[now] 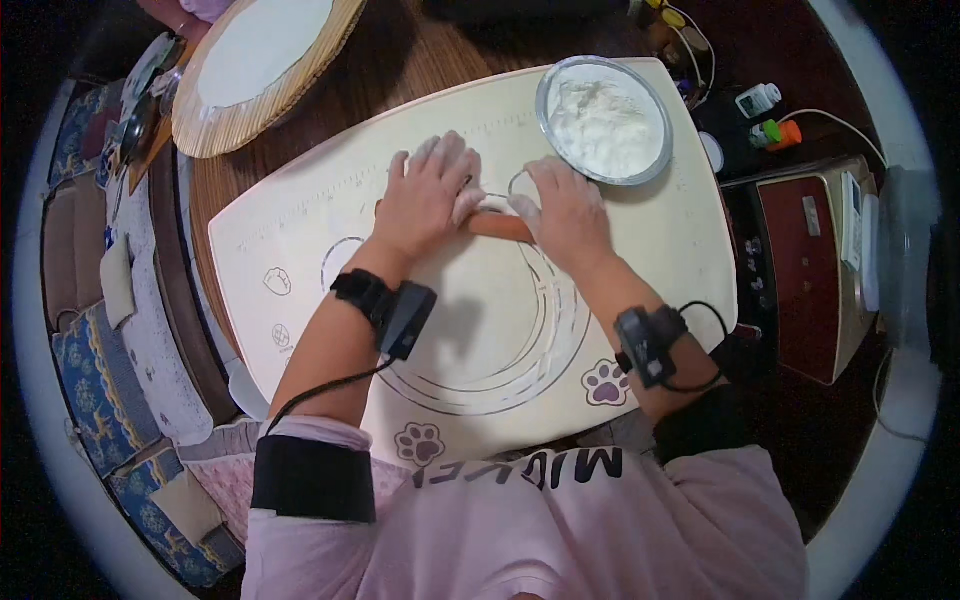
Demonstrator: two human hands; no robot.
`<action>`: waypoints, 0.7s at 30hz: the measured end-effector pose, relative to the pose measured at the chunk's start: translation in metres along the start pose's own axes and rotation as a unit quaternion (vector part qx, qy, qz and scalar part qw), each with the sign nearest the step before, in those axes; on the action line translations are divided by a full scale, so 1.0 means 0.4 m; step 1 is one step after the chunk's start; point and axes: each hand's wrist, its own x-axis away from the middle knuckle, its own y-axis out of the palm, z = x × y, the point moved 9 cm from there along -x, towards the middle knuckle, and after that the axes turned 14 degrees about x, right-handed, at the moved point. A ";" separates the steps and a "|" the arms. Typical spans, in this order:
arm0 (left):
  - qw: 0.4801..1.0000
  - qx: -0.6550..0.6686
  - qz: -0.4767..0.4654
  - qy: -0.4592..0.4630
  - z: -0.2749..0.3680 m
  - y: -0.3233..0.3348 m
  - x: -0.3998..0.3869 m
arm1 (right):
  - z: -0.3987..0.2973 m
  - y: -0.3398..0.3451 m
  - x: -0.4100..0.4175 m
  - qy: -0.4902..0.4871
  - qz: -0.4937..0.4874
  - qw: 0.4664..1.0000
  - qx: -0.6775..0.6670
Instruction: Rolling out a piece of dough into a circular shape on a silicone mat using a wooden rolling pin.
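Note:
A brown rolling pin (501, 226) lies crosswise on the pale printed kneading mat (660, 247), its middle showing between my hands. My left hand (429, 191), dusted with flour, lies over the pin's left part with its fingers stretched forward past it. At the pin's right end is my right hand (566, 214), fingers bent and floury. A thin pale round sheet (487, 322), seemingly dough, spreads over the mat's printed circles; its edge is hard to make out. Beyond my right hand stands a metal bowl (551, 142) of white flour (604, 120).
A round woven tray (225, 142) with a white surface overhangs the wooden table (367, 90) at upper left. Another person's arm (169, 15) shows behind it. At right are a white bottle (759, 100), an orange-capped container (787, 135), cables and a dark red box (799, 277).

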 end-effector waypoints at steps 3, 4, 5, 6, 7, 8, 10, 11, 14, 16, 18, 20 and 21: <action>1.000 -0.023 -0.003 -0.015 0.007 -0.011 0.028 | -0.023 0.016 0.070 -0.046 -0.033 0.995 0.079; 1.000 0.006 -0.021 -0.009 0.036 -0.013 0.072 | -0.061 -0.005 0.148 -0.075 -0.022 0.989 0.122; 0.998 0.032 -0.055 -0.003 0.068 -0.009 0.130 | -0.087 0.004 0.235 -0.074 -0.101 0.988 0.094; 0.998 0.049 -0.047 0.011 0.089 -0.018 0.159 | -0.115 0.008 0.299 -0.087 -0.149 0.981 0.088; 0.996 0.074 -0.028 0.048 0.115 -0.032 0.181 | -0.117 0.019 0.319 -0.084 -0.165 0.978 0.100; 0.996 0.064 -0.063 0.021 0.110 -0.015 0.196 | -0.123 0.019 0.335 -0.084 -0.164 0.979 0.090; 0.995 0.038 -0.091 0.003 0.085 0.010 0.172 | -0.100 0.022 0.292 -0.075 -0.119 0.987 0.080; 0.998 0.018 -0.047 0.035 0.082 -0.001 0.140 | -0.072 0.021 0.238 -0.061 -0.076 0.991 0.096; 0.999 0.029 -0.041 -0.004 0.028 0.014 0.069 | -0.002 0.019 0.136 -0.062 -0.012 0.997 0.046; 0.995 0.076 -0.046 -0.047 0.026 0.011 0.085 | 0.021 -0.004 0.152 -0.034 -0.010 0.999 0.030; 0.995 0.046 -0.081 -0.033 0.086 0.004 0.168 | -0.020 -0.047 0.247 -0.051 -0.029 0.998 0.035; 0.995 0.040 -0.090 -0.005 0.147 -0.004 0.241 | -0.047 -0.071 0.308 -0.045 -0.048 0.997 0.048; 0.994 0.041 -0.098 0.000 0.163 0.001 0.263 | -0.048 -0.072 0.317 -0.034 -0.057 0.996 0.060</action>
